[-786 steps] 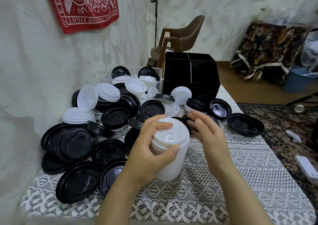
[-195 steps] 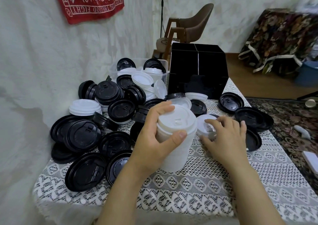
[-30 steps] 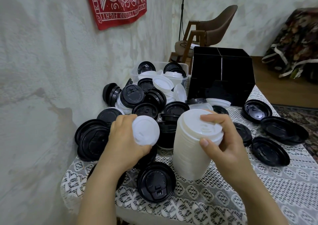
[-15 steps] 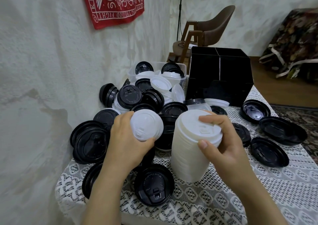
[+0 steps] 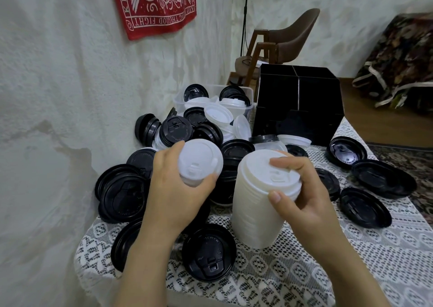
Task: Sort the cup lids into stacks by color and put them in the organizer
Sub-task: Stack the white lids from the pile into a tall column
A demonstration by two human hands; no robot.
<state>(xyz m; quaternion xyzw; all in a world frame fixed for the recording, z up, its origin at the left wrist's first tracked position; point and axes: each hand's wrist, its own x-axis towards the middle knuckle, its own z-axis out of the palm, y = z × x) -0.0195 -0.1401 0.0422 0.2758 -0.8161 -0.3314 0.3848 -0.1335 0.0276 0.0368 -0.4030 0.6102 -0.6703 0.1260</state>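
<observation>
1. Left hand (image 5: 173,194): thumb and fingers curled round a white lid (image 5: 200,163), held off the bench (image 5: 351,259). Lid top is tilted up toward the camera, sip tab on the near edge. There may be more lids nested under it; can't tell.
2. Right hand (image 5: 302,194): thumb on the near rim and fingers over the top of the tall white stack (image 5: 255,208), clamped on its top lids.
3. Stack: base on the bench, long axis near vertical with a slight lean to the right, top lid facing up.
4. Hands are apart, one item each. The held lid is just left of the stack top, not touching it.
5. Black lids (image 5: 208,252) lie loose around the stack, piled thickest on the left.
6. Black organizer (image 5: 297,109) is at the far end of the bench, well apart from both hands. Clear tub (image 5: 180,100) of mixed lids sits just to its left.
</observation>
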